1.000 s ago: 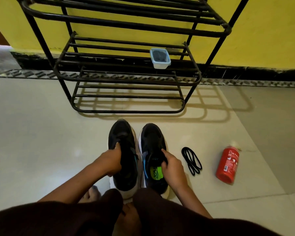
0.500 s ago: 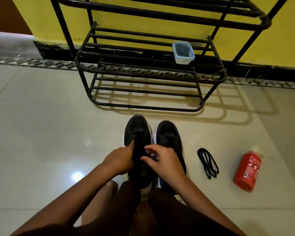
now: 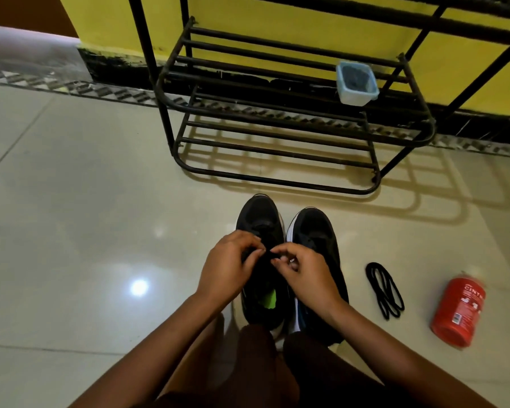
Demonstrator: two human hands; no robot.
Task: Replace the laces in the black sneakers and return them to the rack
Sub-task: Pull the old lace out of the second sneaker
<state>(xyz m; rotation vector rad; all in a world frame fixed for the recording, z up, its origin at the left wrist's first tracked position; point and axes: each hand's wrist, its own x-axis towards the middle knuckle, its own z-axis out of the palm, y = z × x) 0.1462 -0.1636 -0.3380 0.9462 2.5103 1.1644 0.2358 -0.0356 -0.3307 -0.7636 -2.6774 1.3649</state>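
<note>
A glossy cream tile floor (image 3: 71, 231) meets a yellow wall (image 3: 277, 19) with a black skirting. A black metal shoe rack (image 3: 277, 152) stands against it. On its middle shelf sits a small pale-blue plastic tub (image 3: 357, 83) holding something dark that cannot be made out. Two black sneakers sit side by side before the rack, toes toward it. The left hand (image 3: 227, 266) and right hand (image 3: 306, 275), fingers curled, pinch at the lacing of the left sneaker (image 3: 261, 216); the right sneaker (image 3: 315, 228) is just beside it. Coiled black laces (image 3: 384, 290) and a red can (image 3: 457, 310) lie to the right.
</note>
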